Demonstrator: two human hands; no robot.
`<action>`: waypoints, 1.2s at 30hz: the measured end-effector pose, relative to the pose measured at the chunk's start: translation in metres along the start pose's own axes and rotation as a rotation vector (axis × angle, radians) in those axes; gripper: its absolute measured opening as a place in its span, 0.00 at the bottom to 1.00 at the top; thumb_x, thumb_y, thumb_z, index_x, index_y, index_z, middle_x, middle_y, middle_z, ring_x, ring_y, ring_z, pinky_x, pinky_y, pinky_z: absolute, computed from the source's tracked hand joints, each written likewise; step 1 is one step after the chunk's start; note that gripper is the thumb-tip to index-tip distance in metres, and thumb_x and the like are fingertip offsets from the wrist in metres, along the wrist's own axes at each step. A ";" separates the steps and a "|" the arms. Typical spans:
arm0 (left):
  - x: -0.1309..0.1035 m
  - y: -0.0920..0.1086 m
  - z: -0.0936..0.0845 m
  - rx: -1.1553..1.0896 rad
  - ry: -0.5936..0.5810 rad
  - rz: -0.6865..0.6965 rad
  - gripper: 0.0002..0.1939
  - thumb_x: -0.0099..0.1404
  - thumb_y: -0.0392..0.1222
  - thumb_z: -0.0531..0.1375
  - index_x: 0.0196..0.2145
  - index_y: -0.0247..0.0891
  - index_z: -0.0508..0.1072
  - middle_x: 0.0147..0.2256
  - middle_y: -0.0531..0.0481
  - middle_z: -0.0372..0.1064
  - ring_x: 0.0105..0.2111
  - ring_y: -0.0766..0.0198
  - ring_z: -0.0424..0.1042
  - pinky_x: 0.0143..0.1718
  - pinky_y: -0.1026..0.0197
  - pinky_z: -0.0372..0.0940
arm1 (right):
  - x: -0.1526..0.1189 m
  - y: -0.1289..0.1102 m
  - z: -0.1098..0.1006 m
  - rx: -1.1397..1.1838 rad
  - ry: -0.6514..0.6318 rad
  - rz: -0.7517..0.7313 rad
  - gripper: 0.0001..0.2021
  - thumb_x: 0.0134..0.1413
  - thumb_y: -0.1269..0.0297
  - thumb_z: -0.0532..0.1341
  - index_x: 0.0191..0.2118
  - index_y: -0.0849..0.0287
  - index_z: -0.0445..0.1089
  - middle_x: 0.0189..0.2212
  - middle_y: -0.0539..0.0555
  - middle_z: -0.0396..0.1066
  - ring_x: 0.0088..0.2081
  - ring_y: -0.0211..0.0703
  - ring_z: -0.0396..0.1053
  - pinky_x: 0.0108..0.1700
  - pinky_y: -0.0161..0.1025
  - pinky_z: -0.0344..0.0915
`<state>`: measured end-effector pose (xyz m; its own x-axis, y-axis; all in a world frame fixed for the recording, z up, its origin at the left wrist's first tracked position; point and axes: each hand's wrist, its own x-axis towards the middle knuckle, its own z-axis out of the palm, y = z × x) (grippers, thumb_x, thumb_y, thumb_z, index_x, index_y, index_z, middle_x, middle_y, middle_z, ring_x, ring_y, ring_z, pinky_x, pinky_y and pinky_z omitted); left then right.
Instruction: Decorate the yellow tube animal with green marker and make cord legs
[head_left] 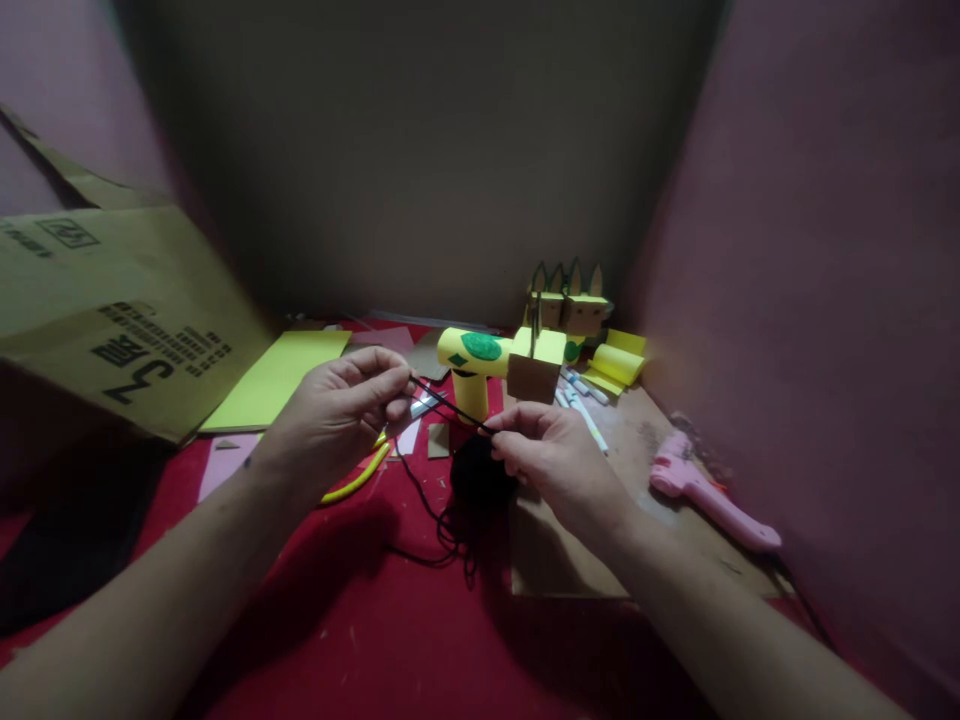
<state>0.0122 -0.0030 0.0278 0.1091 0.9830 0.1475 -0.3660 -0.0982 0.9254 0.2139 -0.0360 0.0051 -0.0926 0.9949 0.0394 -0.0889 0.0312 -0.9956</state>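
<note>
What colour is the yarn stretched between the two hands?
Black yarn, pinched by both hands, clearest in the head view.

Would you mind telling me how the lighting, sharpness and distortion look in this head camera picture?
Head view: dim overall, corners darkened; the left hand and right hand pinching the black yarn are lit but soft; the cardboard box is blurred; wide-angle bending stretches the forearms; hands cast heavy shadows on the red cloth; no glare.

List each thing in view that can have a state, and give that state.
left hand: pinching black yarn
right hand: pinching black yarn
black yarn: taut between hands
yarn ball: partly unwound
glue gun: lying on its side
cardboard box: tilted
</note>
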 end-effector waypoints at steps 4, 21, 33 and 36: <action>-0.002 -0.001 0.003 -0.006 0.028 0.047 0.10 0.52 0.32 0.73 0.27 0.33 0.75 0.19 0.56 0.66 0.18 0.75 0.65 0.20 0.75 0.62 | -0.001 -0.001 0.002 0.027 -0.004 0.012 0.04 0.36 0.67 0.62 0.24 0.59 0.73 0.19 0.45 0.68 0.22 0.32 0.60 0.25 0.34 0.53; -0.004 0.007 -0.003 -0.039 -0.183 -0.137 0.10 0.57 0.35 0.72 0.29 0.35 0.73 0.21 0.57 0.70 0.12 0.78 0.60 0.13 0.76 0.58 | -0.003 -0.003 0.001 -0.213 0.005 -0.084 0.10 0.39 0.71 0.58 0.29 0.59 0.75 0.28 0.52 0.76 0.30 0.40 0.70 0.34 0.38 0.65; -0.006 0.005 -0.003 -0.083 -0.220 -0.148 0.10 0.57 0.36 0.72 0.30 0.34 0.73 0.22 0.56 0.69 0.14 0.78 0.59 0.15 0.75 0.58 | -0.002 -0.005 -0.001 0.233 -0.139 0.116 0.04 0.33 0.68 0.64 0.22 0.58 0.68 0.13 0.43 0.61 0.16 0.30 0.52 0.19 0.32 0.44; -0.005 0.005 -0.004 -0.099 -0.210 -0.157 0.10 0.58 0.35 0.71 0.31 0.34 0.72 0.21 0.56 0.69 0.13 0.77 0.58 0.14 0.75 0.57 | 0.001 -0.005 -0.004 0.397 -0.246 0.162 0.04 0.31 0.69 0.63 0.22 0.59 0.69 0.14 0.45 0.64 0.15 0.31 0.55 0.18 0.32 0.45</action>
<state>0.0065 -0.0078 0.0303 0.3571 0.9303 0.0837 -0.4166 0.0784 0.9057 0.2184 -0.0351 0.0096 -0.3636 0.9304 -0.0462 -0.4205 -0.2082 -0.8831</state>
